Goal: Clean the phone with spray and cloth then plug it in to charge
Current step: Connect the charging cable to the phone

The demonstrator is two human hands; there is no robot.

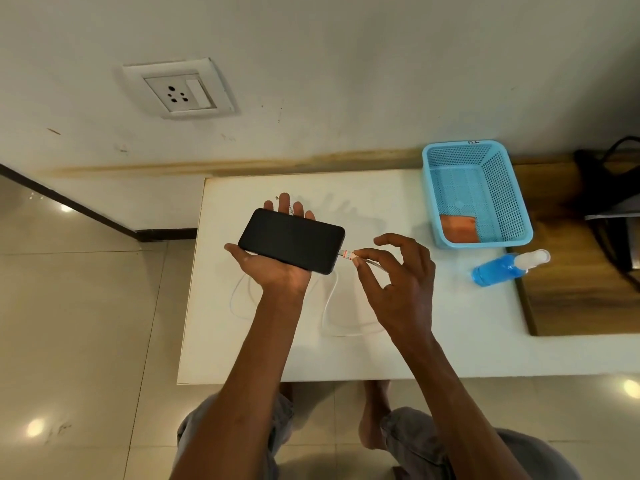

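The flat left hand (273,261) carries the black rectangular phone (292,240) over the white table (450,348); the right hand (398,282) pinches the white cable's plug (347,254) at its port. No writing legible; beige wall, tiled floor.

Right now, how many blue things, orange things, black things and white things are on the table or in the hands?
Blue: 2, basket and spray bottle
Orange: 1, cloth in the basket
Black: 1, phone on the left hand
White: 1, cable, pinched by the right hand
Total: 5
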